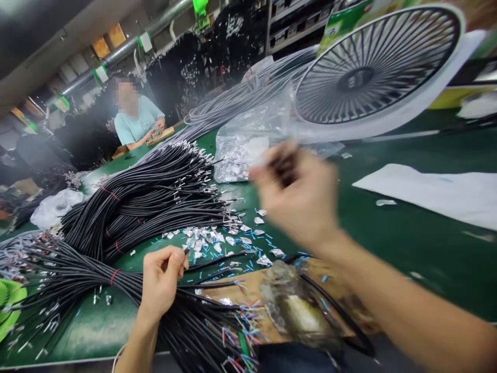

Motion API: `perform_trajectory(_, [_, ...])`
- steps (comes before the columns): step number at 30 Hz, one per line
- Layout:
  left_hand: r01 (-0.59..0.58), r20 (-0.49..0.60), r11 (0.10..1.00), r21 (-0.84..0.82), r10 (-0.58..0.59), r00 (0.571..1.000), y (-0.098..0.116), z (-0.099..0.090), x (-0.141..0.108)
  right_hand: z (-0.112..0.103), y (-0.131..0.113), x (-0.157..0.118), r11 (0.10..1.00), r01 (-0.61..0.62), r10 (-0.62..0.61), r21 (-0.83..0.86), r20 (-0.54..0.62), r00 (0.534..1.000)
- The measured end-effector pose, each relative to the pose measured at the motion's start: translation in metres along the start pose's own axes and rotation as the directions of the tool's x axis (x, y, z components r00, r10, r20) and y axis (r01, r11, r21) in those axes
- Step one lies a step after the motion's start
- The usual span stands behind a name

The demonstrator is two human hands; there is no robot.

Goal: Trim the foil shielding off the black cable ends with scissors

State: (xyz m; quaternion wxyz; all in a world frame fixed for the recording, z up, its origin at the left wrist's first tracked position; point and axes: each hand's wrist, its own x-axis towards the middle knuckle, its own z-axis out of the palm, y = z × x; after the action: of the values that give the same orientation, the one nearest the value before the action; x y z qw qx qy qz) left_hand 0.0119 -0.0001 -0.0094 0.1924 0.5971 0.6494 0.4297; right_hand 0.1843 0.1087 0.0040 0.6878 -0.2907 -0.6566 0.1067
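My left hand [163, 274] is closed, with the dark end of a black cable [187, 252] showing between thumb and forefinger. Under it lies a bundle of black cables [128, 280] tied with a red band, whose stripped ends fan out in coloured wires [248, 324]. My right hand [301, 194] is raised over the table, blurred, its fingers curled together in a pinch; whatever it may hold cannot be made out. Below the right hand, a lump wrapped in clear, brownish plastic [301, 305] rests on a wooden board [225, 295], beside a black cord [345, 316].
Foil scraps [202, 241] and blue sleeve bits litter the green table [392, 248]. Behind are stacked black cable bundles [155, 191], a clear bag of silvery pieces [236, 160], grey cables [233, 103], a fan [373, 72] and white paper [430, 191]. A co-worker [135, 122] sits across.
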Motion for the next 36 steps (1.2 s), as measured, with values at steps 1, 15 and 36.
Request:
perform_trajectory(1, [0.008, -0.036, 1.000, 0.003, -0.008, 0.999, -0.001, 0.000, 0.000, -0.002, 0.002, 0.004, 0.995, -0.092, 0.087, -0.027, -0.137, 0.987])
perform_trajectory(15, [-0.130, -0.184, 0.987, 0.099, 0.146, 0.972, 0.010, 0.005, 0.002, 0.010, -0.023, -0.012, 0.856, -0.416, 0.104, 0.306, 0.686, 0.720])
perform_trajectory(36, [-0.190, -0.423, 0.979, 0.079, 0.206, 0.883, 0.007, 0.002, -0.005, 0.015, -0.032, -0.019, 0.860, -0.433, 0.123, 0.269, 0.715, 0.688])
